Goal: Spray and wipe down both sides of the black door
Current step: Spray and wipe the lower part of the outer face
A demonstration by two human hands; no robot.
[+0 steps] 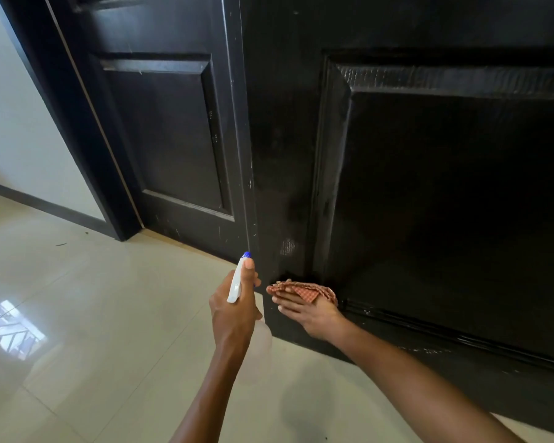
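Grip at centre frame: the left hand (234, 305) is curled round the neck of a spray bottle (237, 284), thumb laid up along its white trigger head, the blue nozzle tip pointing toward 12 o'clock at the door's edge; the bottle's translucent body hangs below the palm, at about 5 o'clock of the hand. Just beside it, at 3 o'clock, the right hand (307, 310) lies with fingers straight and together, pressing a folded red-checked cloth (304, 290) flat against the lower corner of the black door (429, 187); the cloth shows above and beyond the fingers, toward 12 o'clock, touching the door face. The door fills the frame from 12 through 4 o'clock, standing open, its near vertical edge running up from the spray nozzle, with a recessed panel at 2 o'clock of the cloth and a small pale smear on the stile just above it. A second black panelled leaf (160, 132) stands at 11 o'clock, set in a black frame. Glossy cream floor tiles (109, 314) spread from 6 to 9 o'clock, carrying a window reflection at 9 o'clock.
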